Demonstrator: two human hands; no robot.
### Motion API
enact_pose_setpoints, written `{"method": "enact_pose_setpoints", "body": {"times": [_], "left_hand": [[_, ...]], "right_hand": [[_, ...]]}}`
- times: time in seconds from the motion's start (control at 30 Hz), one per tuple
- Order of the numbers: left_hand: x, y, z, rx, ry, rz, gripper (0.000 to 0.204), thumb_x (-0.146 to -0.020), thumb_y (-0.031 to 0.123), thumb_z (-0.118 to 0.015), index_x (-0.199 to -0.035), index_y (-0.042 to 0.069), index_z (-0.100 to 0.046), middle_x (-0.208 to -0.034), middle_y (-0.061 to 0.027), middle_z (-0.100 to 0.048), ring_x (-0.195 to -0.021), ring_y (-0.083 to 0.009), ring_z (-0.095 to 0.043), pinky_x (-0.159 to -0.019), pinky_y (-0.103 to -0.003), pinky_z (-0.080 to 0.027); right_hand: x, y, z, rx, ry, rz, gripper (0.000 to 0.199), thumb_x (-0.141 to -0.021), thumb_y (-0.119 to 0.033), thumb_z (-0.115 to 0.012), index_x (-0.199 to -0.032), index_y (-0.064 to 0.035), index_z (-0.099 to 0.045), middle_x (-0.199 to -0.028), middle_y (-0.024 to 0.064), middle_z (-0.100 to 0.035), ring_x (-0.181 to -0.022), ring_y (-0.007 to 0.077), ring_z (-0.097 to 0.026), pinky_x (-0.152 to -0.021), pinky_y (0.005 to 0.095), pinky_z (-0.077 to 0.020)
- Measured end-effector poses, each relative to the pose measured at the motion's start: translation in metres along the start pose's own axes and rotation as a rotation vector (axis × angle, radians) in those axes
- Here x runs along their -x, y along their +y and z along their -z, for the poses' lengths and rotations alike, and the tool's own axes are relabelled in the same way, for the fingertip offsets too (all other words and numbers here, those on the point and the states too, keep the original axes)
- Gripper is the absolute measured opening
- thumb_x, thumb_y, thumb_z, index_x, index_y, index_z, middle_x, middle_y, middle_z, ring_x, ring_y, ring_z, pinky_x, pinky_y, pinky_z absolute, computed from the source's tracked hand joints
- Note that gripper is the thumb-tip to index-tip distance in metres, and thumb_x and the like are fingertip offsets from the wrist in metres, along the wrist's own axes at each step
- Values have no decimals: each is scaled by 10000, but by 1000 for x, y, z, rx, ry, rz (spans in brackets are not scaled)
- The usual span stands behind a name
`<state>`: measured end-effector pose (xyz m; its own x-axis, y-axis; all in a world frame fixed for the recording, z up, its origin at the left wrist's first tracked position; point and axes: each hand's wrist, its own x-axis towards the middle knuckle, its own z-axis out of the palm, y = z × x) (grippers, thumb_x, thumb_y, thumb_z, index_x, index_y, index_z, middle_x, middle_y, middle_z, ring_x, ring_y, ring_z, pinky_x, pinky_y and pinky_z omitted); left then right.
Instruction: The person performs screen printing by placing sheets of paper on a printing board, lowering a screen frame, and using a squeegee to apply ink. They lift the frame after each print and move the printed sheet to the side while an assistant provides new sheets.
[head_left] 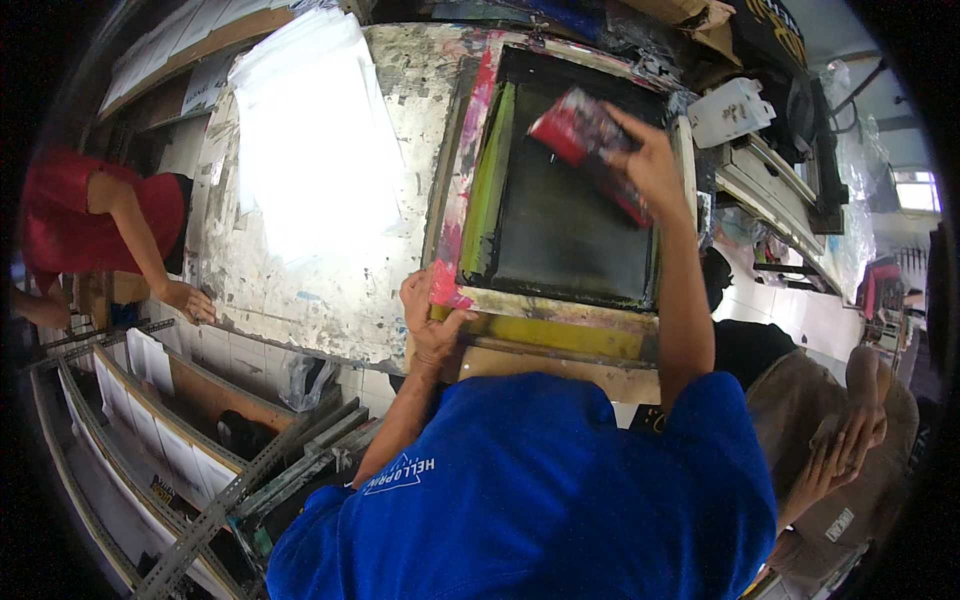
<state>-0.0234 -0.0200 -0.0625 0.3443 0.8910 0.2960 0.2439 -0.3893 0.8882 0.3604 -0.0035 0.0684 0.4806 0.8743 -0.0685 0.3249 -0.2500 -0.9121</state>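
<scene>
Squeegee (pixel 590 143) slants far-left to near-right over the dark screen (pixel 560 235), gripped by the right hand (pixel 650 165); the left hand (pixel 430 322) clasps the frame's (pixel 570 308) near-left corner

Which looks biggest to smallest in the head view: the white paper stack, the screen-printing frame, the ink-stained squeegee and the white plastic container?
1. Screen-printing frame
2. White paper stack
3. Ink-stained squeegee, blurred and partly covered by the right hand
4. White plastic container
</scene>
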Motion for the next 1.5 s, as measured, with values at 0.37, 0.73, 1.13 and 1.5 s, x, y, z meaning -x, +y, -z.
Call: {"method": "enact_pose_setpoints", "body": {"times": [0.37,0.73,1.13,1.5], "left_hand": [[-110,121,-4,168,318,-80,676,-715,276,-916,-1221,-82,-648,-1165,-162,-620,-1126,-312,-567,-992,-414,-457],[-258,4,-118,160,75,22,383,-923,287,-743,-1217,50,-682,-1038,-101,-703,-1032,-250,-623,-860,-392,-495],[-292,-49,-212,-657,-230,40,356,-802,392,-827,-1134,273,-779,-1254,-19,-593,-1254,-248,-493,-1015,-481,-369],[-289,-30,-186,-80,-35,-54,173,-830,210,-798,-950,88,-771,-763,-92,-744,-678,-259,-701,-639,-371,-533]], "right_hand": [[137,-156,1,849,184,610,646,-691,-89,-739,-1327,-190,-694,-895,171,-645,-814,345,-619,-789,369,-508],[37,-236,61,706,218,560,483,-793,-231,-620,-1183,33,-728,-775,109,-746,-574,105,-622,-523,270,-519],[17,-258,78,586,156,694,432,-798,-203,-606,-1104,66,-747,-817,183,-754,-585,193,-629,-587,323,-520],[15,-254,64,700,294,694,396,-844,-188,-619,-1127,63,-739,-846,184,-752,-653,210,-656,-656,322,-545]]}}
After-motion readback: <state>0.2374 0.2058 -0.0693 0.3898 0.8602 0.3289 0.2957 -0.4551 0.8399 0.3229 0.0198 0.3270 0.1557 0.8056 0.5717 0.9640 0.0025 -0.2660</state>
